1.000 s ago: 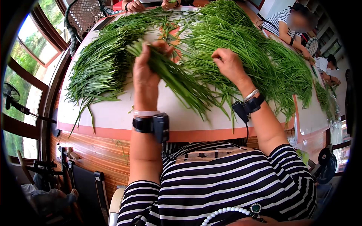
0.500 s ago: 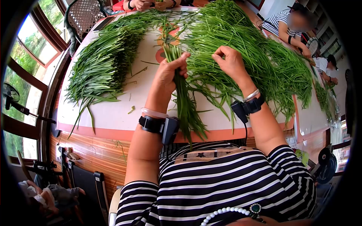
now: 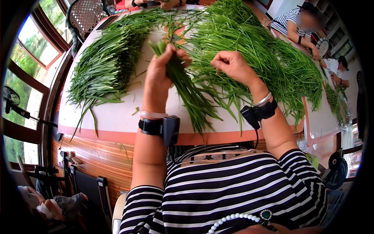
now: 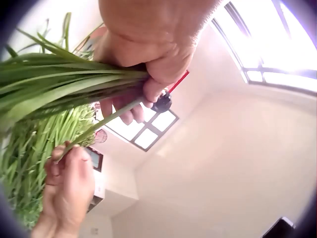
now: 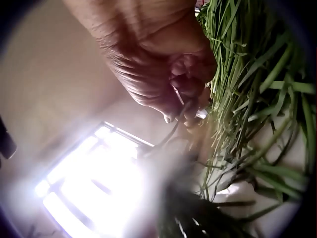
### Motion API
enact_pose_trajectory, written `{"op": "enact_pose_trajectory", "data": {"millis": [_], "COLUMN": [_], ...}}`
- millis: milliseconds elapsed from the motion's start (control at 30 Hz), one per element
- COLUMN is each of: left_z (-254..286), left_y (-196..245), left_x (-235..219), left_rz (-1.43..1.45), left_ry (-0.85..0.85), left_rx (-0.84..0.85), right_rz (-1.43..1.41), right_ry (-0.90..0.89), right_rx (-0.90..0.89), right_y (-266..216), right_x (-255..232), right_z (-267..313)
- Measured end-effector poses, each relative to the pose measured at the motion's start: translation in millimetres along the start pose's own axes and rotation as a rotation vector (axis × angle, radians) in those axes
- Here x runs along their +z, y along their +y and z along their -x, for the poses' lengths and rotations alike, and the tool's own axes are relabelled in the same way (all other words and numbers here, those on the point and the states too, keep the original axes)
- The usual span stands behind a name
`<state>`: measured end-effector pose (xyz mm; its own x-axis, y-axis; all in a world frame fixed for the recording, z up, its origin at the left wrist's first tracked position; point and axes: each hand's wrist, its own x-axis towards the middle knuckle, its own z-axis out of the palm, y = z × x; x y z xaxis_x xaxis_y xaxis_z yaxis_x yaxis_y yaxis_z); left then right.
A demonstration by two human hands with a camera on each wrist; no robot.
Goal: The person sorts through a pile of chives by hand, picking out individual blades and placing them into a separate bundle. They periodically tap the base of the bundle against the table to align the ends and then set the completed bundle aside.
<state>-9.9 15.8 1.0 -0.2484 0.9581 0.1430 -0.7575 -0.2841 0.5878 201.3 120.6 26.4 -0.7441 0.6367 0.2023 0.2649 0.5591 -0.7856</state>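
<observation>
My left hand (image 3: 156, 76) grips a bunch of garlic chives (image 3: 190, 99) above the table, pale stem ends up past the thumb and green leaves slanting down to the right. In the left wrist view, a single chive stalk (image 4: 101, 123) runs from the left thumb and bunch to my right hand (image 4: 69, 186), whose thumb and fingertips pinch it. The right hand (image 3: 235, 68) is a short way right of the bunch in the head view. Close behind it lies a big loose heap of chives (image 3: 241, 39). An orderly row of chives (image 3: 103, 62) lies to the left.
The white table (image 3: 117, 117) has a salmon-coloured front edge. A few stray bits lie between the heaps. A dark flat phone-like object (image 3: 106, 22) is at the far left. Other people sit across the table and at the right, one in a striped shirt (image 3: 282, 22).
The left hand swung right, turning the bunch more upright, then tilted it back leftward. The right hand has shifted slightly left, staying near the big heap.
</observation>
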Motion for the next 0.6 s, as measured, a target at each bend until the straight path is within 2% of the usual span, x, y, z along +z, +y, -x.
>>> {"op": "enact_pose_trajectory", "data": {"millis": [33,67,133,167,267,300,400,433,533,567,600], "left_z": [-3,-1,-3,-3,-3,-3,-5,-4,-4,-2,0], "left_y": [11,17,28,27,19,16,8,6,-1,-6,-10], "left_x": [-10,-16,-25,-26,-21,-19,-17,-15,-9,-3,3], "left_rz": [0.148,0.193,0.375,0.347,0.114,0.037,-0.024,-0.065,-0.125,-0.225,-0.282], "left_ry": [-0.184,-0.214,-0.399,-0.375,-0.184,-0.149,-0.112,-0.106,-0.048,0.049,0.071], "left_rx": [-0.014,-0.012,-0.120,-0.121,-0.175,-0.186,-0.184,-0.173,-0.188,-0.167,-0.164], "right_rz": [0.059,0.118,0.311,0.406,0.685,0.672,0.453,0.378,0.155,0.099,0.110], "right_ry": [0.036,0.074,0.085,0.090,0.083,0.044,0.098,0.184,0.207,0.226,0.249], "right_rx": [0.022,0.043,-0.094,-0.161,-0.132,-0.076,-0.137,-0.257,0.033,-0.014,-0.082], "right_y": [5,10,16,17,16,15,25,28,15,16,17], "right_x": [-3,-4,3,7,24,26,19,16,-2,-5,-5], "right_z": [-2,-3,-6,-8,-8,-10,-16,-18,-16,-16,-17]}}
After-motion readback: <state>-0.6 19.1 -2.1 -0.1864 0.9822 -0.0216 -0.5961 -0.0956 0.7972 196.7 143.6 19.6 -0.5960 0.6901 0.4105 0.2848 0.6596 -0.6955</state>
